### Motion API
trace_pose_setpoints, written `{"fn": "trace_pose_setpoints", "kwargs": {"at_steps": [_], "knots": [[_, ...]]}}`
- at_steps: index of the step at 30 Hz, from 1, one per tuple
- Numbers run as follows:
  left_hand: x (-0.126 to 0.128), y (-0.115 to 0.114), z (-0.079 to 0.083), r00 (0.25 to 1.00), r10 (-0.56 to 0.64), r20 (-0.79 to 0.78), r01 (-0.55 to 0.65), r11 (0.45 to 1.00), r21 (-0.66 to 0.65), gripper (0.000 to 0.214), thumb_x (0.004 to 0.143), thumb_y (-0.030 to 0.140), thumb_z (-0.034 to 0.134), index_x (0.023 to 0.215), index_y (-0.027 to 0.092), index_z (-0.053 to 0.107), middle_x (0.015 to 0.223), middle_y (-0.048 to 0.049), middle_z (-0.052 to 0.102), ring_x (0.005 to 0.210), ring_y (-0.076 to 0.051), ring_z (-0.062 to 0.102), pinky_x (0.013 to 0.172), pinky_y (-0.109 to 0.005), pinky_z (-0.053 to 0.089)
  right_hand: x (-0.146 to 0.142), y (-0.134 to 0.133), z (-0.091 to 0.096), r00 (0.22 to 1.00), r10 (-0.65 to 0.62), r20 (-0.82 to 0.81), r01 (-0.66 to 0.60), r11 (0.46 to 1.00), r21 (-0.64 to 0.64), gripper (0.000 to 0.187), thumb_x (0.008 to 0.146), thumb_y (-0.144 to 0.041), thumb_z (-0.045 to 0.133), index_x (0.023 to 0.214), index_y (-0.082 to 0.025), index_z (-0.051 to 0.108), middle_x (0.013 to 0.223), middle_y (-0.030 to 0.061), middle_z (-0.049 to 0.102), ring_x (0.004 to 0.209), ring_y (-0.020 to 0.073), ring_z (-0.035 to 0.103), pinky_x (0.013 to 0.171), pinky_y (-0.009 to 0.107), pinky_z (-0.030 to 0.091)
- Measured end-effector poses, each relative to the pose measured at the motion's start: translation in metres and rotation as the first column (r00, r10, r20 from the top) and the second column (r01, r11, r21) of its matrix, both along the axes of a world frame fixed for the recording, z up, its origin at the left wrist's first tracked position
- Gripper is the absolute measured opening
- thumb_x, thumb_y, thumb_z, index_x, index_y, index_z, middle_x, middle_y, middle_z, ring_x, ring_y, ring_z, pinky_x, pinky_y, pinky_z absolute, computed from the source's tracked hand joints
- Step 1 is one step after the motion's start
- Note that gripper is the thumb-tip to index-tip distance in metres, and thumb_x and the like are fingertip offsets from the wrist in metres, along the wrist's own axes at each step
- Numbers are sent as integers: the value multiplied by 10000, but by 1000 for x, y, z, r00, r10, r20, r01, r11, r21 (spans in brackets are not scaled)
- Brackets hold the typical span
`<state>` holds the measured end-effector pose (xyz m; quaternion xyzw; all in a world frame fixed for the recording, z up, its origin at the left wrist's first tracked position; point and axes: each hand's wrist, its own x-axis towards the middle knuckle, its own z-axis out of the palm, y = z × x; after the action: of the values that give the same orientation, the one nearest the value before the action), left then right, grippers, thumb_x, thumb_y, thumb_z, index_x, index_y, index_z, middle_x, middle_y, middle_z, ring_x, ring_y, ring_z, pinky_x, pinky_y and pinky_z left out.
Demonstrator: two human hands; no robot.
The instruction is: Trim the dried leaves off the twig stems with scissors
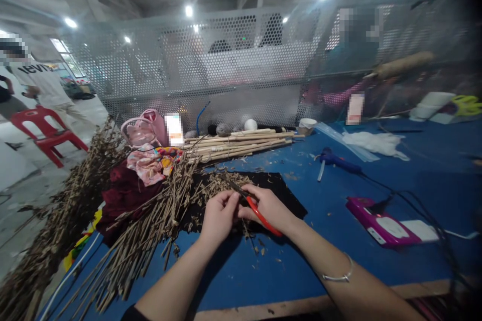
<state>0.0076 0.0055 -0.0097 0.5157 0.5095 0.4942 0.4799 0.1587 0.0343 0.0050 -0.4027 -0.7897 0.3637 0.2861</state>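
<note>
My right hand (270,206) is closed round a pair of red-handled scissors (263,218), whose dark blades point up and left over a heap of dried plant bits (222,180). Close beside it, fingertips nearly meeting, my left hand (219,214) is closed in a pinch; what lies between its fingers is hidden. Both hands are above a black cloth (284,195) on the blue table. To the left of my left hand lies a bundle of dried stems (141,246), their cut ends toward me.
A taller pile of dried branches (71,200) runs down the left edge. Pale wooden sticks (241,143) lie behind the cloth. On the right are a blue glue gun (339,160), a magenta power strip (382,223) and dark cables. A perforated metal screen (196,70) stands behind.
</note>
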Motion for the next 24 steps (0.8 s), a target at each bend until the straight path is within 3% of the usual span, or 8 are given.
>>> {"fn": "trace_pose_setpoints", "kwargs": {"at_steps": [4,9,16,24], "knots": [[0,2,-4,1000,-6,-7,6,1000,-29,338,762,479,502,731,152,585,498,30,526,389,-76,399,385,-193,317,1,3,-4,1000,18,-2,-18,1000,-15,509,648,-545,643,954,-144,575,639,-19,545,538,93,437,489,189,341],[0,2,-1,998,13,-56,-12,1000,27,340,762,473,499,669,156,575,498,24,546,394,-81,428,401,-195,338,3,5,-7,996,-41,77,36,997,74,523,630,-542,656,950,-131,607,612,-16,551,532,95,436,514,198,353],[0,1,0,994,26,-104,-15,994,105,311,774,437,494,677,151,566,478,24,531,404,-84,448,404,-184,354,4,8,-8,991,-62,119,47,990,131,485,627,-530,659,929,-152,613,644,-7,580,545,103,452,525,206,366],[-2,3,-2,993,41,-115,-30,995,99,307,787,420,472,634,161,531,492,25,542,387,-82,443,383,-186,337,6,4,-5,977,-31,209,0,989,148,565,635,-517,661,1077,-188,538,789,27,621,645,150,533,573,233,400]]}}
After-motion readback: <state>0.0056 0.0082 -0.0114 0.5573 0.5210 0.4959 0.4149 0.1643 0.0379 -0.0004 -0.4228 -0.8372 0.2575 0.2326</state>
